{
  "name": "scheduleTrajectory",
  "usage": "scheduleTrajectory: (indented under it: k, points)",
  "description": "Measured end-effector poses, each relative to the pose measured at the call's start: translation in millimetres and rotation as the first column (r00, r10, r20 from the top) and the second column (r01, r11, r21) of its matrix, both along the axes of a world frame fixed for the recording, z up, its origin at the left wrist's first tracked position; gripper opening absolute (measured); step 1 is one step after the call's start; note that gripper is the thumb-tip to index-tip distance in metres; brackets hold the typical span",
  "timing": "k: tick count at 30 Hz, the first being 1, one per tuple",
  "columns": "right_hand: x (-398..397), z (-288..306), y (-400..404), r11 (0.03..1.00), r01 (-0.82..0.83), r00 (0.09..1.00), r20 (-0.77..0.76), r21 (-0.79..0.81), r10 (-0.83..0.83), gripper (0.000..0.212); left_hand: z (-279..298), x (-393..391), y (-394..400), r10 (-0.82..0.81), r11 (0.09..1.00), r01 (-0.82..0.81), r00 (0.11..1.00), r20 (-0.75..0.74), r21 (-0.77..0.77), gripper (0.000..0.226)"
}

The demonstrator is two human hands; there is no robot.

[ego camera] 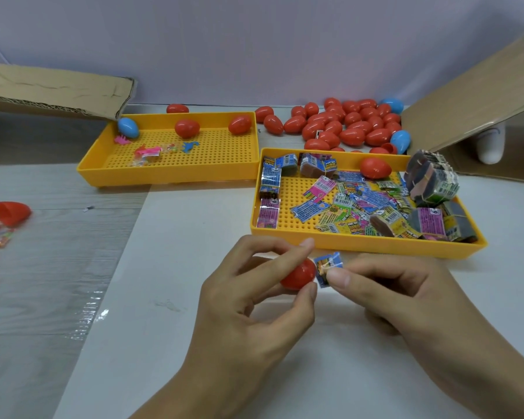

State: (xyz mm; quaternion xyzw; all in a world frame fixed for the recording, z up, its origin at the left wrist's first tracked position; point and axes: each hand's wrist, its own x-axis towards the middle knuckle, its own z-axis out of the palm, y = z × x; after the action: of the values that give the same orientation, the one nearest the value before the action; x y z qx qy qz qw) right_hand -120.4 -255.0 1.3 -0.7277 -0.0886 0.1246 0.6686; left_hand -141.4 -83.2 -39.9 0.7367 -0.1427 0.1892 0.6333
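Left grip (254,300): at 6 o'clock, fingers and thumb curled round a red egg (298,274).
Right grip (406,297): thumb and forefinger pinch a folded leaflet (327,267).
Egg: held over the white surface (194,343), the leaflet at its 3 o'clock, just beside or touching; I cannot tell which.
Near tray (360,244): yellow, at 1 o'clock from the grips; holds loose leaflets, banded bundles and one red egg by its far wall.
Shells (9,211): red, at 9 o'clock, at the left edge.
Far tray (164,176): yellow, at 11 o'clock; two red eggs and a blue one along its far wall, small toys nearer.
Heap (345,125): at 1 o'clock behind the near tray, mostly red eggs, a few blue.
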Motion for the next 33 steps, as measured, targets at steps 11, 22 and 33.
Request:
scheduleTrajectory:
  k: [11, 22, 33]
  points:
    - [4.9, -0.2, -8.2, 0.972, -0.079, 0.891, -0.422, 0.223, 0.169, 0.039, 1.7, 2.7, 4.0, -0.19, 0.975, 0.171, 0.973, -0.13, -0.143, 0.04]
    - [5.5, -0.4, -7.9, 0.976, -0.114, 0.895, -0.407, 0.184, 0.181, 0.032, 5.4, 1.6, 3.0, -0.274, 0.946, 0.232, 0.945, -0.178, -0.226, 0.025]
    - [3.7, 1.9, -7.2, 0.976, -0.175, 0.881, -0.423, 0.127, 0.213, 0.033, 2.9, 1.2, -0.7, -0.184, 0.972, 0.155, 0.97, -0.159, -0.179, 0.021]
